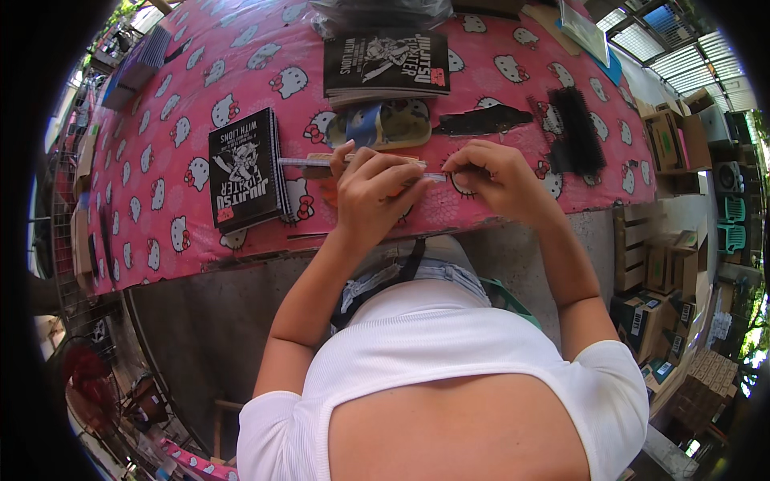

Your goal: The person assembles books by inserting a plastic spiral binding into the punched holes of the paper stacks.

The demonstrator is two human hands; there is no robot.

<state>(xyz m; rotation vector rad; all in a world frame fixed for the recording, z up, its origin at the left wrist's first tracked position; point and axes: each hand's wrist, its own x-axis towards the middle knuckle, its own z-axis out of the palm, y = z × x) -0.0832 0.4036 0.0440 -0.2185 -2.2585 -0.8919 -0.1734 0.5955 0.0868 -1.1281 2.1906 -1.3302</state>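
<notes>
My left hand [373, 192] is closed near the table's front edge, its thumb and fingertips pinched at a thin white strip [435, 176]. Just to the right, my right hand [493, 176] is closed too, its fingertips at the strip's other end; what they grip is too small to make out. Something orange [327, 191] shows beside my left palm, partly hidden. A black spiral notebook [247, 170] lies left of my hands, with a narrow pale strip [303, 162] reaching from its bound edge toward my left hand. Beyond my fingers sits a shallow yellowish tray with blue [385, 126].
A stack of black notebooks [387, 66] lies behind the tray. To the right are a flat black piece [485, 120] and a bristly black pile [576, 132]. More stacked books [138, 68] stand far left on the pink patterned table [160, 248]. Cardboard boxes [654, 325] fill the right side.
</notes>
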